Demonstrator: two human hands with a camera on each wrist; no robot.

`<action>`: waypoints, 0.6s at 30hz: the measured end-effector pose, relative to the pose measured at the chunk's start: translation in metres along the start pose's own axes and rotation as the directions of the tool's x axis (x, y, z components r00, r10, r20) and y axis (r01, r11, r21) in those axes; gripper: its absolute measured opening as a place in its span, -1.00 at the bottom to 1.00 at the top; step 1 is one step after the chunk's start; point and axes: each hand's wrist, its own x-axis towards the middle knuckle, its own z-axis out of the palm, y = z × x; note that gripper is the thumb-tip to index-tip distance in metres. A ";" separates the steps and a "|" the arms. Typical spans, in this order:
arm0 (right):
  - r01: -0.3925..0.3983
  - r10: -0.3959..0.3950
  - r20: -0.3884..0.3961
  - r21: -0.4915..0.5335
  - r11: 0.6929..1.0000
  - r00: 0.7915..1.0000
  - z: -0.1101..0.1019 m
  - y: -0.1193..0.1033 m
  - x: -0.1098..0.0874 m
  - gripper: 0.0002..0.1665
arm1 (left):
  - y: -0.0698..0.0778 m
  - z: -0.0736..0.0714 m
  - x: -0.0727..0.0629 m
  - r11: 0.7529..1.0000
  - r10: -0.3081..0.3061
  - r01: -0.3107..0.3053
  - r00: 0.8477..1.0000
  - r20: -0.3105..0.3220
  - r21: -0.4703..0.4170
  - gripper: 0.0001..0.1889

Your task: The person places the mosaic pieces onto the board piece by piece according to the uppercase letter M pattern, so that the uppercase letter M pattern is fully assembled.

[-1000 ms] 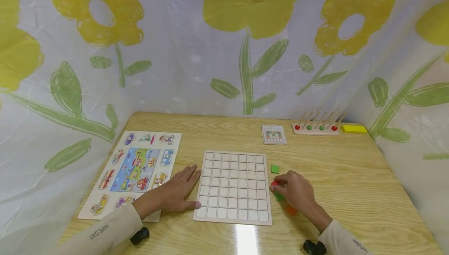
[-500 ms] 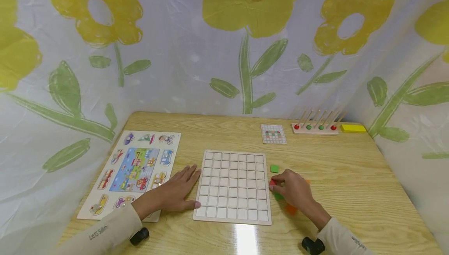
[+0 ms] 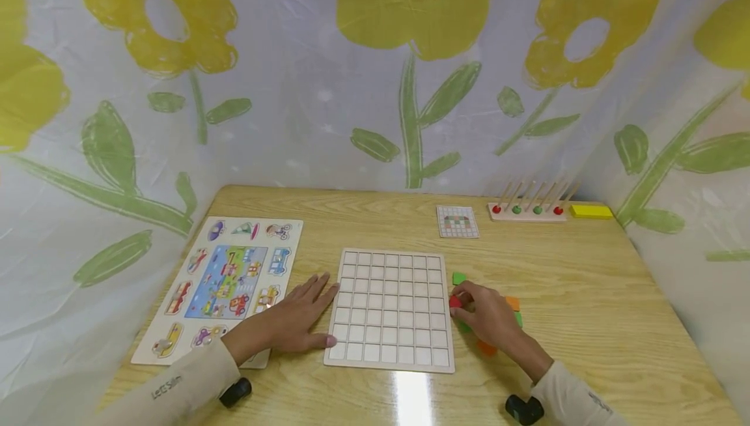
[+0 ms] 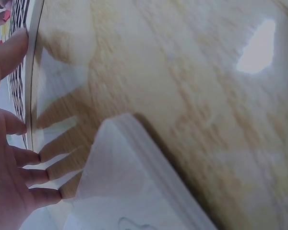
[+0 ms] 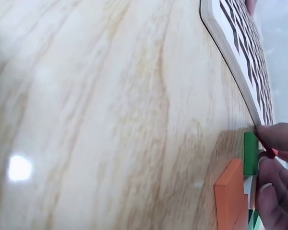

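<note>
A wooden grid board [image 3: 389, 369] of square cells lies in the middle of the table. My left hand [image 3: 301, 323] rests at its left edge with fingers spread, the thumb on the frame. At the right edge my right hand [image 3: 491, 316] pinches a red tile [image 3: 455, 302] between thumb and fingertips. In the right wrist view the red tile [image 5: 274, 152] is mostly covered by the fingers. Under and around that hand lie a green tile [image 5: 251, 153] and an orange tile [image 5: 230, 194]. One more green tile [image 3: 459, 278] sits just beyond the fingers.
A picture puzzle board [image 3: 281, 322] lies at left, partly under the left forearm. A small pattern card [image 3: 457, 234] lies behind the grid board. At the back right stand a rack with upright sticks and beads [image 3: 527, 216] and a yellow block [image 3: 590, 212].
The red tile has tilted up slightly in my right fingers, and the hand has shifted a little, showing more orange and green tiles behind it. My left hand has stayed in place.
</note>
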 end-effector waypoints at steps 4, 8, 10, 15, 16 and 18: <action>0.018 -0.018 0.006 0.014 1.000 1.000 0.001 0.000 -0.001 -0.74 | -0.001 -0.001 0.000 1.000 -0.007 0.007 1.000 0.023 0.009 0.10; 0.027 -0.028 0.010 0.036 0.999 1.000 -0.001 0.000 0.000 -0.80 | -0.001 -0.001 0.000 1.000 -0.018 0.017 0.999 0.034 0.014 0.14; 0.030 -0.030 0.015 0.045 0.999 0.999 -0.003 0.000 0.001 -0.80 | -0.001 0.000 -0.001 1.000 -0.019 0.019 0.999 0.037 0.013 0.14; 0.032 -0.033 0.011 0.062 0.998 0.999 -0.010 -0.001 0.003 -0.75 | 0.001 0.000 -0.002 1.000 -0.016 0.016 0.999 0.036 0.005 0.13; 0.032 -0.033 0.008 0.068 0.997 0.999 -0.012 -0.001 0.003 -0.75 | 0.001 0.000 -0.002 1.000 -0.013 0.013 0.999 0.034 0.005 0.12; 0.036 -0.036 -0.002 0.074 0.997 0.999 -0.015 -0.002 0.004 -0.77 | 0.002 -0.001 -0.002 1.000 -0.005 0.005 1.000 0.030 -0.002 0.11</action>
